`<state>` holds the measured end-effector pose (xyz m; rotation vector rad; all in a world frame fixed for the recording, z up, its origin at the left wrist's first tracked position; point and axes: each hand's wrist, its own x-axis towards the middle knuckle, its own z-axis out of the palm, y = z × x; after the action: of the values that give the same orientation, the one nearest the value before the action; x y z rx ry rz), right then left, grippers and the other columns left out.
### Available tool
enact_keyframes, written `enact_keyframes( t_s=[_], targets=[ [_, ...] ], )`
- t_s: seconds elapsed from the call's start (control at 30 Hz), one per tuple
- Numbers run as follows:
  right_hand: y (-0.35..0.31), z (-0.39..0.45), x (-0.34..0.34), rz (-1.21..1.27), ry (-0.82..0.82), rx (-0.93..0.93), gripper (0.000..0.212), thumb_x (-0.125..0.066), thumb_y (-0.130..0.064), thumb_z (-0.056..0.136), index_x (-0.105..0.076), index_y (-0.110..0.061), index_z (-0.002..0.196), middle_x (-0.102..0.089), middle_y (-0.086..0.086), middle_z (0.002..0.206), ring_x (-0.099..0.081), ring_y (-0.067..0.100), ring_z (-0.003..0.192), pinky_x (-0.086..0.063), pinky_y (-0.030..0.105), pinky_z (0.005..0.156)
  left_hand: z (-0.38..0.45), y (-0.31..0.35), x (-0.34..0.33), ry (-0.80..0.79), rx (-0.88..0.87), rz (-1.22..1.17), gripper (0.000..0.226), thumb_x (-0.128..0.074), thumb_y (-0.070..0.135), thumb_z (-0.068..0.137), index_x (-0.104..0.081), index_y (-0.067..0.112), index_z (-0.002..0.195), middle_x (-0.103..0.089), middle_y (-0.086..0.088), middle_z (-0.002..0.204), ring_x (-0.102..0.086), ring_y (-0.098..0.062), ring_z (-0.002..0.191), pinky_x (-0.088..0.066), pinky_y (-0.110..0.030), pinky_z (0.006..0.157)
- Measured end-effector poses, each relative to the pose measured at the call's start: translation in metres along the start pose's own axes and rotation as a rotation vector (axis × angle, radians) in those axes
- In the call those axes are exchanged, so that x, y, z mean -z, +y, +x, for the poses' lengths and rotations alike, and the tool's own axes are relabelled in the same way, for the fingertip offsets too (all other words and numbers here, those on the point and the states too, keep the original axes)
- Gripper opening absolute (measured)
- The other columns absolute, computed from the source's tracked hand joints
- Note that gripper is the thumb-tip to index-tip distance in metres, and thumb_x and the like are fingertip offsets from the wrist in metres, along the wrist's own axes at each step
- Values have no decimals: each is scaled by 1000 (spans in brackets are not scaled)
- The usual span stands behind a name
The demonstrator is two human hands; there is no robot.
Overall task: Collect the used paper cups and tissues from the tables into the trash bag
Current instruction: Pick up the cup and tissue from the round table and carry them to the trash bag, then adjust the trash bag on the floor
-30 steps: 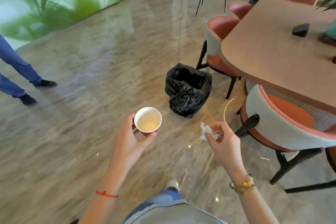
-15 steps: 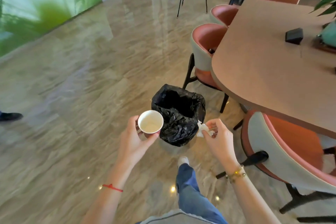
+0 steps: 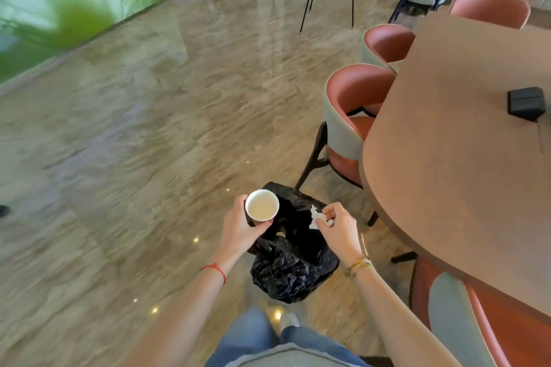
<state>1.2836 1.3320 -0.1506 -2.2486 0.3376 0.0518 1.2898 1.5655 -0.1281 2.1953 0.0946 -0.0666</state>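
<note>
My left hand (image 3: 238,229) grips a white paper cup (image 3: 261,207), fingers curled round its wall, mouth up, at lower centre of frame. My right hand (image 3: 338,228) pinches a crumpled white tissue (image 3: 315,215) between thumb and fingertips. Both items are held over the open black trash bag (image 3: 293,265), which stands on the marble floor (image 3: 149,143) just left of the brown table (image 3: 456,158).
</note>
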Motion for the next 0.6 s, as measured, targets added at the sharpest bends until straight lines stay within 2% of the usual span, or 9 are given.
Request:
enact_keyframes(
  t_s=[0.1,0.2,0.33,0.4,0.47,0.53,0.57,0.6],
  targets=[
    [11,40,-17,-30,-27,-72,17,-67,-23,86,-54,-19,95,-57,-2,93,-54,16,85,-48,30,75,46,-8,-15,-55,55,4,73,-86,32,68,-45,15,126,-52,7,107,-53,-15,100,-36,-22,76],
    [27,68,-37,-31,-58,-163,21,-69,-29,85,-53,-20,97,-58,-1,97,-55,15,86,-45,28,72,83,-23,-30,-130,112,-1,72,-87,27,67,-45,13,124,-56,2,112,-56,-20,107,-38,-22,78],
    [37,89,-55,-9,-40,-267,27,-66,-30,88,-55,-17,108,-60,4,112,-58,18,94,-48,30,80,114,-41,-42,-260,200,-29,87,-86,22,69,-37,11,140,-50,-7,140,-47,-22,131,-37,-28,102],
    [34,95,-55,-11,-14,-284,31,-63,-30,91,-57,-13,116,-61,6,116,-60,21,97,-50,33,85,122,-44,-41,-290,201,-24,87,-83,24,73,-33,14,144,-46,-6,145,-43,-21,134,-38,-22,99],
    [25,98,-50,11,-1,-281,31,-60,-29,93,-58,-13,119,-62,6,118,-60,19,96,-49,30,85,129,-43,-34,-293,137,25,77,-77,27,80,-35,15,143,-46,-4,145,-42,-19,135,-39,-12,93],
    [15,98,-42,17,11,-243,28,-58,-27,94,-59,-15,120,-63,5,119,-59,15,97,-46,25,84,134,-38,-23,-311,52,110,63,-70,31,87,-40,16,141,-50,-3,142,-51,-16,125,-40,-20,96],
    [9,97,-37,8,22,-212,27,-58,-27,95,-60,-17,120,-63,4,119,-58,14,98,-46,24,86,136,-35,-17,-329,15,159,58,-66,32,90,-42,18,141,-55,-4,137,-58,-9,108,-42,-21,90],
    [3,95,-31,-7,30,-177,27,-57,-27,95,-60,-18,121,-62,2,121,-57,14,104,-46,26,90,139,-31,-9,-346,-18,203,53,-63,34,92,-44,20,139,-60,-5,130,-57,0,82,-42,-17,77]
  ],
)
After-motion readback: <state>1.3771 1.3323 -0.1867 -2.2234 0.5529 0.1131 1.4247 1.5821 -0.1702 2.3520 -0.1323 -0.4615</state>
